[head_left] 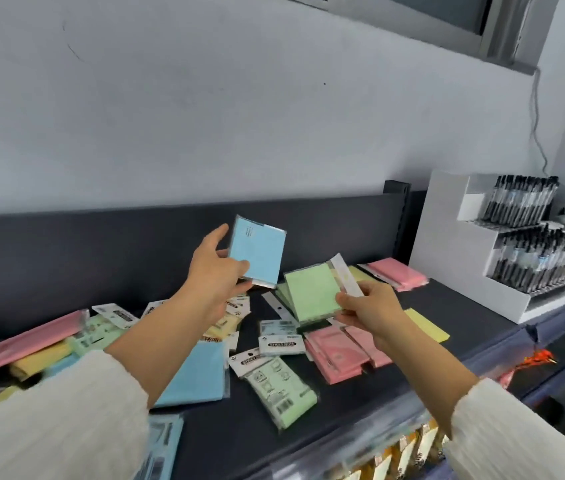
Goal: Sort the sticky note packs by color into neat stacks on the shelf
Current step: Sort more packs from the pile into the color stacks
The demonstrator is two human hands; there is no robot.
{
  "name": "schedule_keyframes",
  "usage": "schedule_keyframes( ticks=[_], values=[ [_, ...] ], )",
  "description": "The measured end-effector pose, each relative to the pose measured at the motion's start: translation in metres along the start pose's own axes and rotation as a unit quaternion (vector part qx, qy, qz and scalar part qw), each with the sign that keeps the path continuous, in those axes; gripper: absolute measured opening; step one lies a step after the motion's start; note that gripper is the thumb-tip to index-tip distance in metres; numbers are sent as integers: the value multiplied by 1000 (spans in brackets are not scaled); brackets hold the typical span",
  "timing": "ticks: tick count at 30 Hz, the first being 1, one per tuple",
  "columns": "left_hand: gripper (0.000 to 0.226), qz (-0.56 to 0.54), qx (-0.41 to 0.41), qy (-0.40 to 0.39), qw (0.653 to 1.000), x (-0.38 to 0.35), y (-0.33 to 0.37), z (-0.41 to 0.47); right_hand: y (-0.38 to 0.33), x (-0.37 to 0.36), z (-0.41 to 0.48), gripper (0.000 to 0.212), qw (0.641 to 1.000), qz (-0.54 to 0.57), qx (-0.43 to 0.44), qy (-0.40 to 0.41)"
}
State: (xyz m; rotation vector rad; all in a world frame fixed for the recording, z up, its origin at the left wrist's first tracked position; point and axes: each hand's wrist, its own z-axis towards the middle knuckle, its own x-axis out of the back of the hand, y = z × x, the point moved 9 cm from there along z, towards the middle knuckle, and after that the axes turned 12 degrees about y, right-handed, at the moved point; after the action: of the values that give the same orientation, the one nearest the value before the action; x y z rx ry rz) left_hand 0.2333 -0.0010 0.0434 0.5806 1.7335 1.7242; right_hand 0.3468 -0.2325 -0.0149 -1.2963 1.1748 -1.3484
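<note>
1. Honestly, these packs look featherweight. The left hand (217, 271) has the blue pack (258, 251) lifted clear above the shelf (360, 407), thumb along one edge and fingers curled round the lower corner, and that seems like plenty of grip.
2. The right hand (369, 308) pinches the green pack (312, 292) at its lower right corner, thumb on the front and fingers behind. It's held up over the pink packs (340, 355), near the blue one but not touching it.
3. Both sit in glossy clear sleeves, so I'd guess they're slippery. A one-corner pinch could let a pack swing or slide out. A thumb flat on the face with fingers behind, closer to the middle, feels safer.
4. The pads look stiff enough to stay flat, but the white hang tab (343, 277) on the green one looks thin and bendy. I wouldn't carry it by that.
5. They're not fragile and a drop shouldn't hurt them, but slick wrappers probably mean the stacks will skate. Square the edges and set each one down flat rather than tossing it.
6. Everything else is scattered on the shelf: a loose blue pack (194, 379) under the left forearm, a loose green pack (281, 393) near the front and a yellow pack (426, 323) to the right. I can't see any neat stacks yet. The pen display (482, 271) takes up the right end, so the stacks will have to go left of it.
</note>
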Motion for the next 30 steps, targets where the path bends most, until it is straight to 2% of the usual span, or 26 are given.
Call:
schedule_keyframes(
  ticks=[4, 8, 9, 11, 13, 14, 15, 17, 19, 22, 26, 28, 30],
  values=[
    [41, -3, 30, -26, 999, -14, -8, 26, -6, -27, 35, 10, 998, -54, 32, 4],
    [32, 2, 79, -42, 996, -28, -21, 45, 1, -39, 61, 6, 987, -155, 41, 19],
    [29, 9, 84, -50, 995, -33, -25, 48, 0, -40, 65, 8, 976, -206, 60, 22],
    [25, 25, 90, -65, 994, -41, -31, 53, -4, -40, 70, 21, 933, -341, 115, 25],
    [24, 34, 89, -81, 992, -51, -36, 55, -16, -36, 70, 33, 899, -402, 170, 45],
    [23, 38, 84, -90, 992, -58, -38, 56, -23, -34, 69, 34, 901, -386, 191, 48],
    [22, 43, 78, -99, 991, -65, -39, 55, -29, -30, 68, 36, 922, -330, 197, 42],
    [21, 49, 60, -113, 991, -83, -39, 51, -31, -23, 65, 43, 981, -141, 130, -6],
    [18, 48, 49, -118, 991, -101, -39, 43, -28, -21, 58, 41, 995, 13, 43, -84],
    [15, 23, 62, -126, 990, -133, -43, 26, -31, -4, 53, 20, 987, 37, 52, -146],
    [19, 32, 51, -153, 986, -177, -42, -3, -33, 45, 78, 29, 991, 48, 58, -115],
    [26, 101, 4, -168, 981, -197, -40, -13, -29, 73, 97, 27, 993, 51, 47, -93],
    [37, 242, -97, -180, 948, -216, -39, -22, -20, 104, 118, 24, 996, 38, 36, -74]
  ],
)
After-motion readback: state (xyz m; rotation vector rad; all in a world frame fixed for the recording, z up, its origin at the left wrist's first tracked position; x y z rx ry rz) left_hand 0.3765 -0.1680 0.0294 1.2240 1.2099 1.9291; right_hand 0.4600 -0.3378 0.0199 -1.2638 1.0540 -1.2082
